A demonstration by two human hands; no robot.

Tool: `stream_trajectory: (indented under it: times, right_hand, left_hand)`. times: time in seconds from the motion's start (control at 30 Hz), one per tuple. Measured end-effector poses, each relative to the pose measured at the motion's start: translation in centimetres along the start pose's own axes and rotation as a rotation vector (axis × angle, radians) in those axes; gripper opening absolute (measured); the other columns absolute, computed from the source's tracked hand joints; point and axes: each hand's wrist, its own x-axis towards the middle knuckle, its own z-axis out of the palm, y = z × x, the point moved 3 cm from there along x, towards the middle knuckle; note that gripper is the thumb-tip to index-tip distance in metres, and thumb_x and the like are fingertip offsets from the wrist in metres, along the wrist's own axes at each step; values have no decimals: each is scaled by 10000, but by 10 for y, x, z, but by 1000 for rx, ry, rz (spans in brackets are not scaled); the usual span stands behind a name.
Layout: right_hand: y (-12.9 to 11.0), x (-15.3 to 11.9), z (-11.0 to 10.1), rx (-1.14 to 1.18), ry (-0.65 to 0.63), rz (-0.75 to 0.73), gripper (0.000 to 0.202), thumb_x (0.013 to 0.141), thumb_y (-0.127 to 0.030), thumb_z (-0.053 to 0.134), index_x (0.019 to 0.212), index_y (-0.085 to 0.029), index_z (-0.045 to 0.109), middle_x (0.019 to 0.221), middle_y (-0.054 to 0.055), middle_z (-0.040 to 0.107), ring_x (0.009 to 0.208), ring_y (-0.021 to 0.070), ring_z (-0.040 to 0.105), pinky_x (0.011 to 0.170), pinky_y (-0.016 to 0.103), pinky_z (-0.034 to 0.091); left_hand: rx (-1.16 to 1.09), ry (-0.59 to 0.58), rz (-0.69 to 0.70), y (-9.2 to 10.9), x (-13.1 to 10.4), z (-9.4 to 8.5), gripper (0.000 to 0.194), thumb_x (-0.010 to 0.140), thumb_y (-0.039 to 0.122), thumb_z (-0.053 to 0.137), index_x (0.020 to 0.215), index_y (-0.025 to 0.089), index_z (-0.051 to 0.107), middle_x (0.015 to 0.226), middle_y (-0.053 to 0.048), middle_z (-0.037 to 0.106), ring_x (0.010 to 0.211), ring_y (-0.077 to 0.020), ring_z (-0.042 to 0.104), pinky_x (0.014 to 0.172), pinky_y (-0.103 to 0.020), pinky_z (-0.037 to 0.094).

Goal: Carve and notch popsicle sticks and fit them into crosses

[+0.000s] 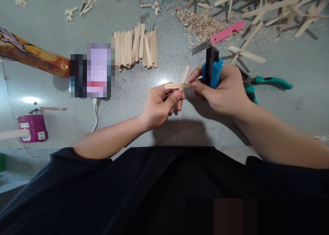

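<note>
Pinched between the thumb and fingers of my left hand (164, 103) is a small piece of crossed wooden sticks (173, 86), one arm pointing left and another up. My right hand (223, 89) touches the right end of that piece with thumb and forefinger, while a blue and black cutter (216, 70) is held upright in the same hand. Its lower part is hidden by the fingers. Just beyond the cutter lies a pink-handled folding blade (227, 32) on the grey table (138, 125).
A row of flat wooden sticks (133, 48) lies ahead. Wood shavings (203, 24) and crossed-stick pieces (272, 8) spread at the upper right. Green-handled pliers (275, 81) rest beside my right hand. A phone (97, 70), orange packet (38, 56) and purple socket block (33, 128) are left.
</note>
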Motion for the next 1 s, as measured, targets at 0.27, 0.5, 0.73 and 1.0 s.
stream_trajectory:
  times: [0.27, 0.5, 0.73, 1.0]
  right_hand:
    - [-3, -2, -1, -54, 47, -22, 247, 988, -523, 902, 920, -307, 803, 803, 30, 711, 886, 283, 737, 831, 480, 621]
    - [-14, -8, -2, -55, 115, 20, 276, 949, -531, 974, 911, -323, 796, 752, 40, 682, 717, 267, 645, 690, 489, 588]
    - [-12, -7, 0, 9, 101, 110, 332, 852, -518, 1053, 906, -323, 790, 731, 2, 672, 592, 214, 622, 588, 440, 575]
    - [7, 5, -3, 153, 247, 189, 329, 834, -452, 1006, 937, -298, 734, 864, 12, 745, 525, 155, 566, 488, 389, 470]
  left_hand:
    - [45, 32, -33, 4, 1, -1, 556, 1031, 712, 839, 897, 180, 746, 643, 16, 701, 479, -49, 537, 500, -210, 488]
    - [129, 97, -27, 5, -2, -2, 570, 1048, 741, 798, 912, 189, 749, 643, 13, 700, 480, -65, 552, 496, -227, 493]
    - [275, 143, -24, 4, -6, -5, 554, 1088, 745, 732, 1069, 194, 784, 739, -12, 778, 518, -84, 597, 524, -245, 509]
    - [1032, 212, -40, 28, 13, -23, 377, 1165, 383, 588, 849, 222, 715, 728, -46, 737, 675, -176, 656, 690, -338, 482]
